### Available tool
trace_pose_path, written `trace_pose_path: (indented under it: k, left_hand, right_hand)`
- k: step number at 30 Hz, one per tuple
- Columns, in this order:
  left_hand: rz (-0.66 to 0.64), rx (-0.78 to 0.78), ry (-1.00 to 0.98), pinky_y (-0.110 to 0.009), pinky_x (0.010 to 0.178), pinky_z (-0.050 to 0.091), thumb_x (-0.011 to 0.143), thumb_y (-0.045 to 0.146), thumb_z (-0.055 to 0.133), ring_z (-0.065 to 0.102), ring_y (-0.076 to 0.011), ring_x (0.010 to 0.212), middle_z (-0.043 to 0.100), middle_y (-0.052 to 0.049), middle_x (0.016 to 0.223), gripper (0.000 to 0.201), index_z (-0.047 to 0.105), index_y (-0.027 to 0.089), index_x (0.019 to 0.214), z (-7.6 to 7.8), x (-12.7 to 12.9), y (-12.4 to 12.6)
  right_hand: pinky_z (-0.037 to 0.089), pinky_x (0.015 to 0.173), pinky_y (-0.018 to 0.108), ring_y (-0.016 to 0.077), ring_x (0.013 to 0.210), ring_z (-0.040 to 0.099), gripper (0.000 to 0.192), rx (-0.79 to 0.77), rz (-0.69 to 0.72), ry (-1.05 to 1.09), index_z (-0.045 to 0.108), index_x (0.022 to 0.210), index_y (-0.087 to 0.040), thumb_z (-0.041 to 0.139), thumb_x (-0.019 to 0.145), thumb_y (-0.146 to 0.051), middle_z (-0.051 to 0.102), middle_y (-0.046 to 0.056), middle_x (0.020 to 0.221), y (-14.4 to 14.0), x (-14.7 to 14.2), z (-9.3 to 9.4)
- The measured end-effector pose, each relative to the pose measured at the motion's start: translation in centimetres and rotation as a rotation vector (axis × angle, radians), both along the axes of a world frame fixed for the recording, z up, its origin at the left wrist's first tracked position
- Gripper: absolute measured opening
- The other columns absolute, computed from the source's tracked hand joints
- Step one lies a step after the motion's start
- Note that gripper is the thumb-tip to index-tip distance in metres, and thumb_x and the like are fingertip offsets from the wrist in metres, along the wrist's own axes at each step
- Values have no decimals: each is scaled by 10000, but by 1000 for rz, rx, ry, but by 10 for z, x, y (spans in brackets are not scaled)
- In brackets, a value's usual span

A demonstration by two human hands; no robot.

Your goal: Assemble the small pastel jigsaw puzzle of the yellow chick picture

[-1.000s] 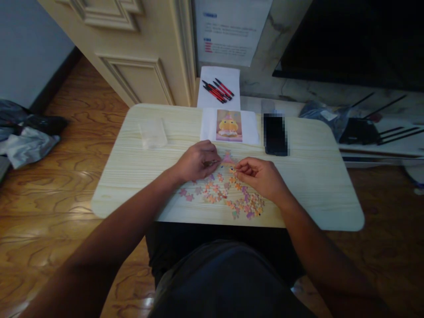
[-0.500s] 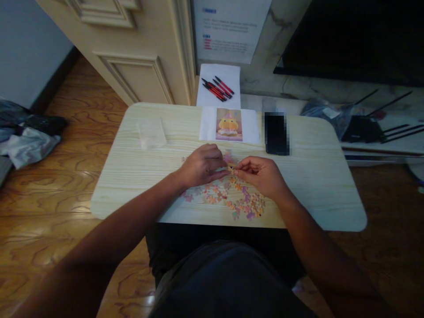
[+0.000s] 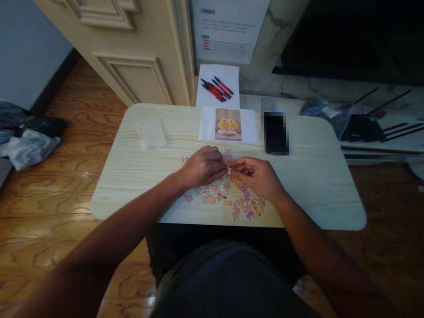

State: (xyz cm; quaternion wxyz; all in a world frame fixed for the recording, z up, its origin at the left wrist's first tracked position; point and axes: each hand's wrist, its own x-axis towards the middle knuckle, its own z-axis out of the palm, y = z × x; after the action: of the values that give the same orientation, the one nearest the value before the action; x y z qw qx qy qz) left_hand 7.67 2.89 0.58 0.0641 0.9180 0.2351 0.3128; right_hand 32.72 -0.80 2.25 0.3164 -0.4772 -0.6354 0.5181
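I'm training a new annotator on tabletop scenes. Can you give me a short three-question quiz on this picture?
1. True or false: the left hand and right hand meet at one small puzzle piece.
2. What lies right of the reference picture? A) pens B) phone C) cup
3. Where do the loose puzzle pieces lie?

Key: 1 true; 2 B, the phone; 3 on the table, below the hands.

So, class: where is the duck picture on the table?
In the head view, the duck picture lies at the table's far edge, between the clear bag and the phone.
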Motion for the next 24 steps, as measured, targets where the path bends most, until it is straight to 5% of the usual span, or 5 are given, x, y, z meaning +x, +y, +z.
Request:
trace_pose_path:
  k: [10,24]
  left_hand:
    - [6,-10,92,-393,790,497,1107,260,635,660,-223,821,742,-70,839,284,822,186,906,-1,-2,1]
    - [37,-75,106,-409,775,489,1086,255,646,649,-233,833,727,-74,824,265,829,185,908,1,1,3]
  right_hand:
    - [529,666,310,163,685,697,125,317,-54,-357,855,1051,-219,814,935,-194,855,36,923,-1,3,10]
    - [516,765,346,205,801,689,153,476,50,-509,822,1075,-236,730,989,-148,780,45,956,2,5,7]
